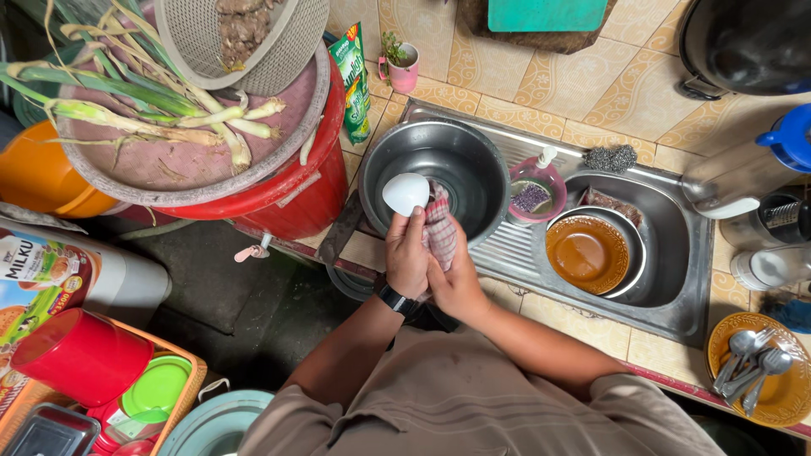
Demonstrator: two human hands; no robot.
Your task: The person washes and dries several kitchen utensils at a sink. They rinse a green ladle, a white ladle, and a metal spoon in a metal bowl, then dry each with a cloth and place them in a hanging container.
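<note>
The left hand [407, 253] is closed around a small white bowl [405, 193], fingers wrapped about its lower edge so that the smooth, rounded underside faces up, held over the rim of a large steel basin [473, 165]. The right hand [456, 283] is closed on a red-and-white checked cloth [439, 232], bunched and soft, pressing it against the side of the bowl; the two hands touch each other. A black band sits on the left wrist. The basin is round, dull grey metal, and stands on the ribbed drainboard of a steel sink [676, 287]. Just beside it is a pink dish [536, 190] with a purple scrubber, and a steel wool pad [612, 157] lies on the sink's back edge. In the sink well a glossy brown plate [588, 253] rests on a metal one. To the left, a red bucket [296, 194] carries a wide tray of green onions [160, 114] and a woven plastic colander [279, 51]. At the far right, spoons [752, 363] lie on a yellow-brown plate on the tiled counter.
</note>
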